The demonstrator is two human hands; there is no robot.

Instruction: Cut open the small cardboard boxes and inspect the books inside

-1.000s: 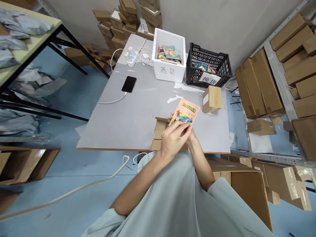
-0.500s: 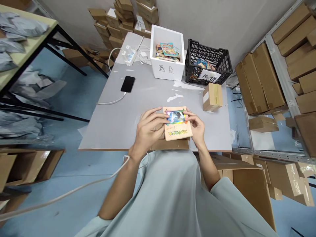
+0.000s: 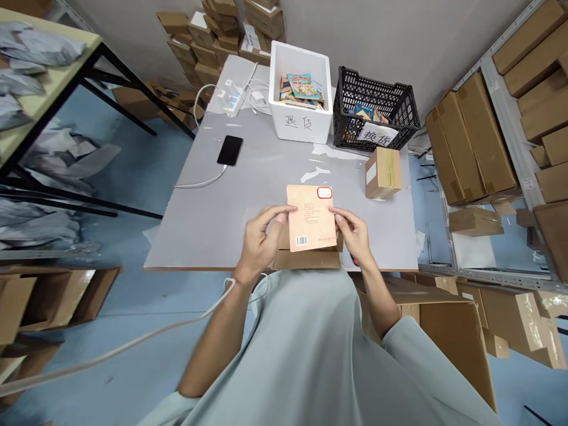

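Note:
Between my two hands is a thin peach-coloured book (image 3: 312,218), its back cover up, with a barcode at the lower left and a red-edged label at the upper right. My left hand (image 3: 262,239) pinches its left edge between thumb and fingers. On the opposite edge, the thumb and fingers of my right hand (image 3: 354,234) close on it. Below the book, a brown cardboard box (image 3: 307,259) lies at the table's front edge, mostly covered by it. Something small, dark and red shows by my right wrist, too hidden to name.
A white foam box (image 3: 300,125) and a black crate (image 3: 377,109), both holding booklets, stand at the table's back. A taped carton (image 3: 383,173) sits at right. On the left lies a phone (image 3: 229,150) with its cable. An open carton (image 3: 448,331) stands beside me at right.
The book has been turned over: its picture cover faced up before, and now its plain back does. Both hands have shifted to its side edges.

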